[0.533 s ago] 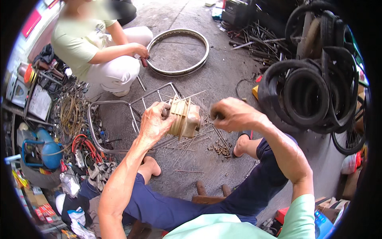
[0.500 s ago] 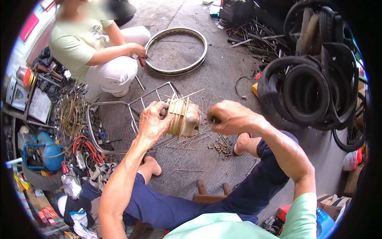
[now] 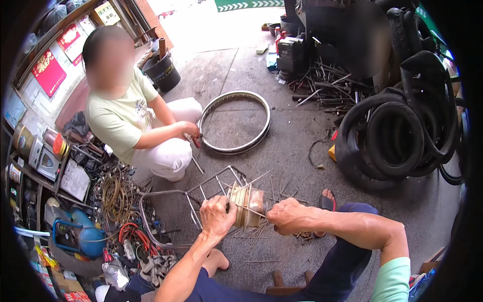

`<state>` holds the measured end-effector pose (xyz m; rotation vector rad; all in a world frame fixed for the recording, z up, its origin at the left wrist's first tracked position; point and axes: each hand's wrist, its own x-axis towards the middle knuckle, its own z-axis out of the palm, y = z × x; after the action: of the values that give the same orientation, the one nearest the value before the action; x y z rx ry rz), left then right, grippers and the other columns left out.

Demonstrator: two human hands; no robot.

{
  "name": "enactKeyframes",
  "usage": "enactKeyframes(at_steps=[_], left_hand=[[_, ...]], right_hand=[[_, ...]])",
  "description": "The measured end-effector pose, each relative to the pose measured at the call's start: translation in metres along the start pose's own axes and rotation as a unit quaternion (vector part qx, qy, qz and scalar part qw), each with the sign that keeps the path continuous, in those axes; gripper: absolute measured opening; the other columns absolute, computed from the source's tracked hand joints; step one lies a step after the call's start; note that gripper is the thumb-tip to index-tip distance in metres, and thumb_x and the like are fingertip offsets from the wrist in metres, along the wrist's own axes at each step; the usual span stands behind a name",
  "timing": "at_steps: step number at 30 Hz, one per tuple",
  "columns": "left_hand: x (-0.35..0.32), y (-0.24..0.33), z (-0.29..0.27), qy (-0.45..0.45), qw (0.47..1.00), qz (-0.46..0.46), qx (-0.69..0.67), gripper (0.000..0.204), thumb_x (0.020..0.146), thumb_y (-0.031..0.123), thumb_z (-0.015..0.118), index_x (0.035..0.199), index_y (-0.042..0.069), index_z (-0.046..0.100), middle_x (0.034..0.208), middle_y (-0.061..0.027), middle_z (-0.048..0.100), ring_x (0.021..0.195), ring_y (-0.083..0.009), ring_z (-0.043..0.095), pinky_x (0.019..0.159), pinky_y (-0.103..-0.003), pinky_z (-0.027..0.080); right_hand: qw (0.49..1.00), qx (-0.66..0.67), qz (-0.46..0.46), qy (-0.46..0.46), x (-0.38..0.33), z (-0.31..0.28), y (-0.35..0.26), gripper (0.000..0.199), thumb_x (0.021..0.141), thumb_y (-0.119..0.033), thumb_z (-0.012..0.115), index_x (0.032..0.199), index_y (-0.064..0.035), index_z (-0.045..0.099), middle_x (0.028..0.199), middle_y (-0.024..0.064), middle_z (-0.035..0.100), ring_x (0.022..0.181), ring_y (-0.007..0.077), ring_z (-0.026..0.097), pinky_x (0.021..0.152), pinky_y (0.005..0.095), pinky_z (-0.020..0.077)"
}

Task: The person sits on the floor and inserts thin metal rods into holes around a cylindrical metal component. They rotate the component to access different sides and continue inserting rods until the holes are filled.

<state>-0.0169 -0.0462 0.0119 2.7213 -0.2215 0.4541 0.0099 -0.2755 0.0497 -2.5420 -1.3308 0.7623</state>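
Note:
My left hand point(image 3: 216, 216) grips the near left side of a ribbed, tan-coloured wheel hub point(image 3: 247, 205), which is held up off the floor. A thin metal spoke lies across the hub. At the hub's right end is my right hand point(image 3: 289, 216), its fingers closed; what they pinch is hidden. Loose spokes point(image 3: 275, 186) are scattered on the floor behind and below the hub. Beyond it lies a bare metal wheel rim point(image 3: 268, 130), where a crouching person's hand point(image 3: 190, 130) holds a small dark reddish object against the edge.
A bent tubular metal frame point(image 3: 143, 214) lies left of the hub. Tyres point(image 3: 370, 136) are piled at right, with metal rods point(image 3: 334, 83) behind. Coiled cables point(image 3: 113, 199) and a blue tank point(image 3: 89, 234) crowd the left. A black bucket point(image 3: 162, 73) stands far back.
The view has tilted up, showing more of the far floor. My right hand, earlier apart from the hub, is now at its right end. My left hand keeps its grip on the hub.

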Motion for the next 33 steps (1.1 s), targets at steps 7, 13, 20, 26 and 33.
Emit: enactKeyframes(at_steps=[7,13,20,26,33], left_hand=[[0.013,0.012,0.002,-0.041,0.996,0.002,0.079,0.019,0.070,0.018,0.066,0.071,-0.001,0.065,0.073,-0.0187,0.067,0.064,-0.0348,0.064,0.067,-0.045,0.047],[0.011,0.011,-0.002,-0.053,0.996,0.012,0.077,0.015,0.070,0.013,0.064,0.073,-0.001,0.067,0.073,-0.0188,0.068,0.064,-0.0330,0.066,0.065,-0.044,0.046],[0.010,0.009,-0.004,-0.057,0.997,0.005,0.055,0.016,0.071,0.013,0.065,0.076,-0.002,0.066,0.074,-0.0192,0.067,0.066,-0.0346,0.067,0.066,-0.045,0.052],[0.010,0.008,-0.005,-0.062,0.997,0.006,0.047,0.017,0.071,0.013,0.064,0.078,-0.003,0.066,0.076,-0.0199,0.067,0.067,-0.0362,0.067,0.064,-0.046,0.053],[0.009,0.005,-0.006,-0.069,0.997,0.005,0.046,0.018,0.074,0.016,0.066,0.078,-0.002,0.065,0.077,-0.0206,0.067,0.067,-0.0371,0.067,0.063,-0.046,0.054]], right_hand=[[1.000,-0.019,0.005,-0.023,0.006,0.005,-0.003,0.014,0.077,-0.008,0.063,0.085,-0.0003,0.071,0.087,0.0182,0.072,0.086,0.0305,0.072,0.068,0.0415,0.0570],[0.999,-0.032,0.002,-0.010,0.006,0.006,0.001,0.013,0.076,-0.009,0.064,0.083,0.0001,0.070,0.081,0.0178,0.070,0.079,0.0321,0.071,0.063,0.0425,0.0559],[0.999,-0.045,0.006,-0.025,0.010,0.005,-0.002,0.012,0.080,-0.007,0.062,0.085,-0.0016,0.071,0.087,0.0181,0.072,0.084,0.0311,0.072,0.066,0.0417,0.0572],[0.999,-0.039,0.018,-0.022,0.006,-0.002,-0.004,0.013,0.079,-0.007,0.062,0.086,-0.0003,0.071,0.086,0.0184,0.072,0.083,0.0312,0.072,0.066,0.0418,0.0575],[0.991,-0.071,0.087,-0.071,0.004,-0.030,0.011,0.016,0.086,-0.007,0.059,0.095,-0.0030,0.072,0.094,0.0152,0.073,0.090,0.0265,0.072,0.075,0.0393,0.0594]])
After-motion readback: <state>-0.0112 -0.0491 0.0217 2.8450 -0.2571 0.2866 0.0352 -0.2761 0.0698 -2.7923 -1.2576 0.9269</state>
